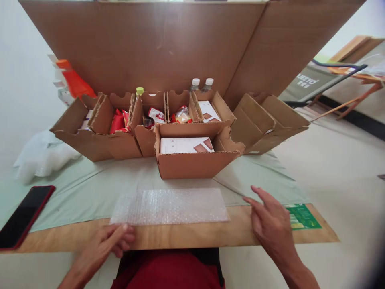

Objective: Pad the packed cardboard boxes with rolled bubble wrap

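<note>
A clear sheet of bubble wrap [180, 205] lies flat near the front edge of the table. My left hand [112, 239] is at its lower left corner, with loosely bent fingers; whether they touch the film I cannot tell. To the right of the sheet, my right hand [270, 218] hovers empty, index finger and thumb extended and apart, the other fingers curled. Just behind the wrap stands an open cardboard bin [186, 166]. Inside it is a white box [180, 145] with brown shapes printed on it.
Behind stands a row of cardboard bins [112, 144] holding red packets [118, 121], snacks and another white box [207, 109]. A phone [24, 216] lies at left, near crumpled bubble wrap [45, 154]. Tall cardboard [150, 44] rises at the back. A green label [303, 216] is at right.
</note>
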### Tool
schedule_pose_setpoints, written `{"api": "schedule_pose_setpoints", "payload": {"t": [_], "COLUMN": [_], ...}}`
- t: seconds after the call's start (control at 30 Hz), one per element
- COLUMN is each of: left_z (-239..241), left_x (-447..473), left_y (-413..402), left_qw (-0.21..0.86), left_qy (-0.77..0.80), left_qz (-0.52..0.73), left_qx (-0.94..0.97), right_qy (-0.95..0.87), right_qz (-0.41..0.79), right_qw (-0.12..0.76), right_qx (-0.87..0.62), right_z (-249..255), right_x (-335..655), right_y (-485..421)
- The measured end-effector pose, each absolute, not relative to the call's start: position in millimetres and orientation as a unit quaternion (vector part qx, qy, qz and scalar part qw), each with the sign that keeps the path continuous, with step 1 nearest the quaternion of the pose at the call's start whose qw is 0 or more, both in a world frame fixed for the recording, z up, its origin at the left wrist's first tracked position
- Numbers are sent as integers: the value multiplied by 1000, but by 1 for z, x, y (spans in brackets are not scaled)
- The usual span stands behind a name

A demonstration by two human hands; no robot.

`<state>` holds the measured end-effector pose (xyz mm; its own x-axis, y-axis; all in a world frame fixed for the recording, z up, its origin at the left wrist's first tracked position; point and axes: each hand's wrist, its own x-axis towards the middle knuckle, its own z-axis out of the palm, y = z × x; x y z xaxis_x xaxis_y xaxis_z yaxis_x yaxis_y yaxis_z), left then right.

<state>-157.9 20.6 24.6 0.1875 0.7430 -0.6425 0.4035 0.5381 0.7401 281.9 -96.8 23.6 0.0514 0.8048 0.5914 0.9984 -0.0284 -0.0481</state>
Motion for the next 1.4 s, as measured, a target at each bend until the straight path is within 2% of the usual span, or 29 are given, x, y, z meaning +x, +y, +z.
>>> {"api": "schedule_pose_setpoints", "payload": {"t": [0.1, 0.23, 0.3, 0.37, 0.43, 0.53, 0.67, 0.77, 0.83, 0.97, 1.1, 1.23, 1.4], "left_z": [41, 50, 36, 13, -10, -32, -36, -33, -30, -19, -20, -19, 18], "left_x": [-185, -156, -126, -103, -96, -108, -123, -126, -132, -148, -151, -146, -145], "left_y": [13, 20, 27, 33, 37, 35, 28, 31, 39, 58, 61, 60, 104], "left_qw": [538, 338, 253, 181, 114, 46, 29, 48, 47, -20, -28, -11, -5], "left_qy": [645, 572, 490, 440, 444, 466, 458, 452, 464, 558, 583, 547, 521], "left_qz": [161, 274, 276, 224, 162, 108, 104, 110, 124, 136, 112, 201, 251], "left_qx": [518, 695, 787, 851, 874, 877, 883, 884, 876, 819, 804, 813, 816], "right_qy": [-622, -687, -744, -796, -826, -825, -726, -634, -618, -669, -680, -665, -526], "right_qz": [-175, -60, 32, 86, 94, 63, -52, -148, -165, -78, -23, 10, 312], "right_qw": [287, 342, 299, 238, 195, 173, 156, 145, 155, 156, 152, 189, 331], "right_qx": [-708, -638, -596, -549, -520, -535, -668, -745, -753, -723, -717, -723, -719], "right_z": [33, 38, 31, 18, 2, -24, -42, -32, -19, -3, -10, -3, 21], "right_x": [269, 186, 134, 96, 84, 118, 217, 274, 288, 278, 262, 255, 210], "right_y": [-101, -64, -36, -12, -2, -20, -77, -100, -97, -59, -34, -53, -101]}}
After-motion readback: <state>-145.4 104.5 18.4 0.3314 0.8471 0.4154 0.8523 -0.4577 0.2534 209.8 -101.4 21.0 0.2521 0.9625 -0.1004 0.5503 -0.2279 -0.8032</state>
